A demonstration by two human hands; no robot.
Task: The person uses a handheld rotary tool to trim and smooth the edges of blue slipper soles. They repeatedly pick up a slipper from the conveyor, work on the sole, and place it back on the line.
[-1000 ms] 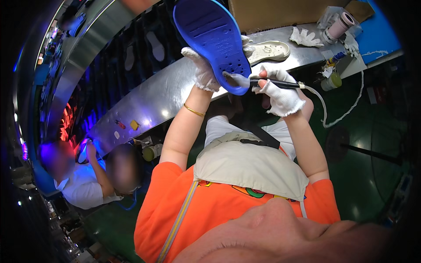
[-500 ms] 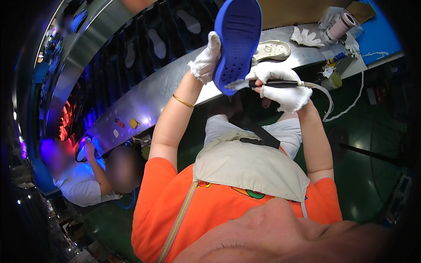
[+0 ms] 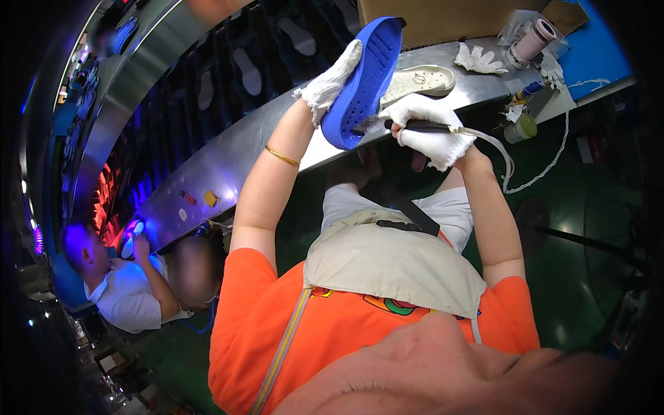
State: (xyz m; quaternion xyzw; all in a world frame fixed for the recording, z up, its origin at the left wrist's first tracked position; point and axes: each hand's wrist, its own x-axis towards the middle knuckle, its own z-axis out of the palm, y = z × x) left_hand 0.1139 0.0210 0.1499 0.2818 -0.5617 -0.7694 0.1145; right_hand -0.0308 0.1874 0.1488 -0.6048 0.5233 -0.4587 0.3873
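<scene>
My left hand (image 3: 335, 79), in a white knit glove, grips a blue shoe sole (image 3: 366, 83) by its left side. The sole is tilted, its holed inner face turned to the right, held up over the bench edge. In my gloved right hand (image 3: 430, 142) is a black-handled brush (image 3: 430, 126) with a pale hose running from its rear end. Its tip reaches the lower part of the sole, at or just inside the rim; exact contact is hard to make out. Behind my right hand an off-white shoe sole (image 3: 430, 79) lies on the metal bench.
Beyond the metal bench (image 3: 207, 166), a dark conveyor carries pale sole-shaped pieces (image 3: 247, 71). A cardboard box (image 3: 443, 24) stands at the back. Farther right are a white glove (image 3: 479, 59), a pink bottle (image 3: 532, 45) and a jar (image 3: 520, 129). Co-workers (image 3: 131, 283) sit at left.
The blue sole has come lower and turned, showing more of its side wall. My right hand and the brush have shifted slightly left. At left, a co-worker's head has turned.
</scene>
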